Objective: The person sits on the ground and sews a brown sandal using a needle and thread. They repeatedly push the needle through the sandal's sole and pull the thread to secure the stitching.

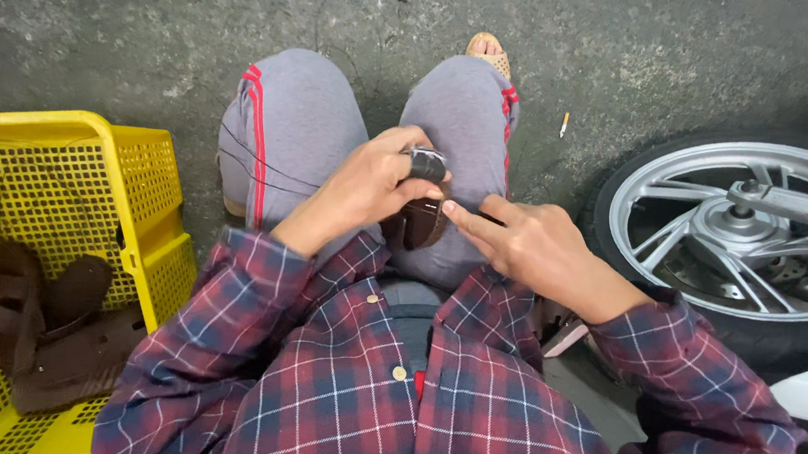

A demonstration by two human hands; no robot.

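Note:
My left hand (368, 190) is closed over my lap, its thumb and fingers clamped on a small dark shiny part (426, 164) at the top of a brown leather piece (421, 225). My right hand (531, 245) comes in from the right with its fingers held straight and together. Their tips pinch the leather piece's right edge, and the thumb is hidden. A thin dark thread (264, 161) runs from my left hand across my left knee. Both knees are in grey trousers with red side stripes.
A yellow plastic crate (145, 234) stands at my left with brown leather sandal parts (45, 322) inside. A motorbike wheel (745, 228) with a silver rim lies close on my right. My sandalled foot (489, 51) and a cigarette butt (564, 124) are on the rough concrete floor ahead.

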